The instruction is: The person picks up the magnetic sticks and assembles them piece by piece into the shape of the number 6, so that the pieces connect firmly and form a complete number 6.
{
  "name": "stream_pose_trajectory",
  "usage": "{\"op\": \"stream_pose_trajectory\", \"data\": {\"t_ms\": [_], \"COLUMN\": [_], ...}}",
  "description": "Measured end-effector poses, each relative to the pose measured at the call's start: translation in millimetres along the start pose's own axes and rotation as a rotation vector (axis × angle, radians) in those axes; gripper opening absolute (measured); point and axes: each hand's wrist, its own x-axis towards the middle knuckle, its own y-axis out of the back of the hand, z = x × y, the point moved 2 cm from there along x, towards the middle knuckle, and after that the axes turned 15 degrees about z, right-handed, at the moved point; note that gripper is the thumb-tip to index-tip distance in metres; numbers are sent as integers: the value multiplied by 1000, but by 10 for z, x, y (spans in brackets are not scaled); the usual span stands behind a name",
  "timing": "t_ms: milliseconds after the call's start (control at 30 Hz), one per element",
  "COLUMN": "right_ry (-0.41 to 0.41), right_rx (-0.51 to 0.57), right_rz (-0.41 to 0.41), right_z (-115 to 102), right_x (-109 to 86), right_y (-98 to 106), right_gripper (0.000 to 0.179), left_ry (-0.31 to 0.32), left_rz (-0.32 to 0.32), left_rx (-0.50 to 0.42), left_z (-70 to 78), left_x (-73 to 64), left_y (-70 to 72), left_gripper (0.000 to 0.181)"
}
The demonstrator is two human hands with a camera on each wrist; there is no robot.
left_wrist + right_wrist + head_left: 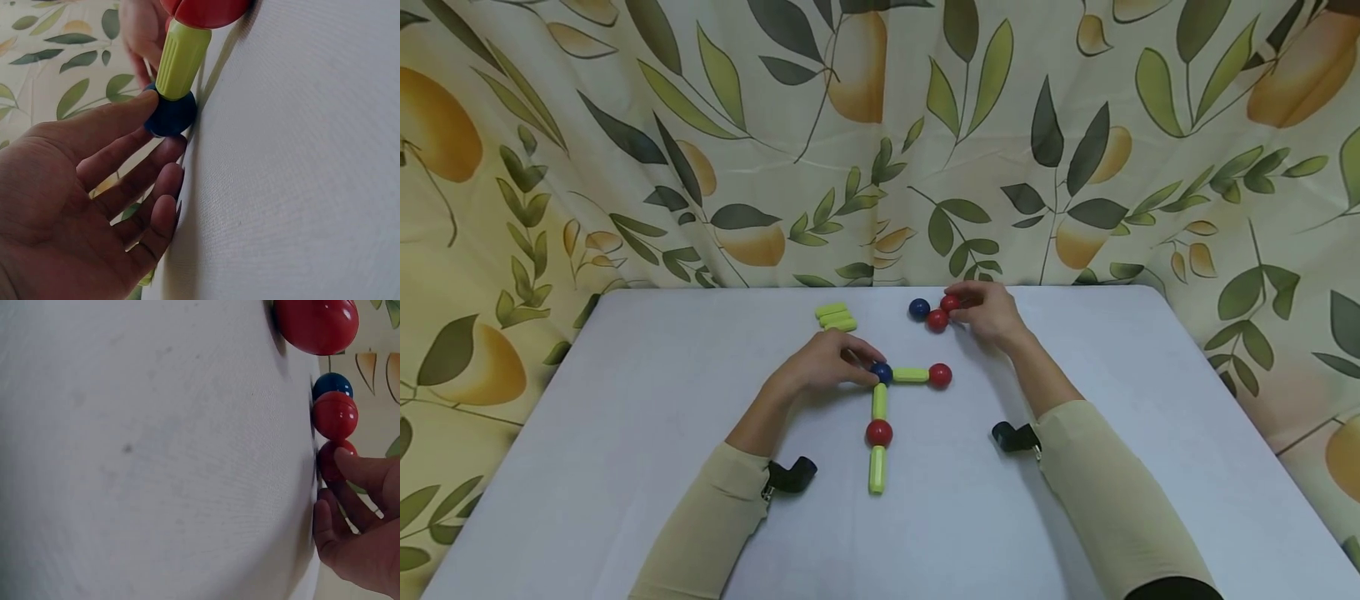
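- Corner blue ball point(883, 372), joined to two green rods point(911, 375) on the surface point(1075, 358), is pinched by the left hand point(827, 362).
- Rear red ball point(950, 303), near the far edge, is pinched by the right hand point(990, 312) beside another red ball point(937, 321).

The corner blue ball point(881, 372) looks like smooth plastic; joined to it, a ribbed, low-sheen plastic stick point(181, 62); beyond it to the right, glossy plastic-looking red balls point(335, 415); beneath it, a matt, finely textured cloth covering point(647, 400); behind it, a lightly creased fabric backdrop point(850, 175)
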Motion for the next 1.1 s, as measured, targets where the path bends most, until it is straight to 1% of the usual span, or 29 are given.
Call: {"op": "stream_pose_trajectory", "data": {"t_ms": [233, 533, 700, 867, 1100], "right_ry": [-34, -71, -78, -83, -88], "right_rx": [15, 45, 37, 25, 20], "right_rz": [16, 22, 21, 24, 21], "right_z": [44, -1, 4, -4, -54], "right_x": [-28, -46, -74, -132, -240], "right_y": [29, 86, 134, 211, 301], "right_gripper": [42, 42, 43, 42, 42], "left_ry": [1, -3, -16, -36, -31], "left_rz": [-7, -9, -7, 3, -3], "left_rx": [-10, -9, -4, 7, 5], "left_z": [-4, 23, 6, 1, -3], "left_x": [-6, -22, -12, -1, 1], "left_y": [-23, -13, -18, -12, 8], "left_gripper": [28, 29, 29, 29, 29]}}
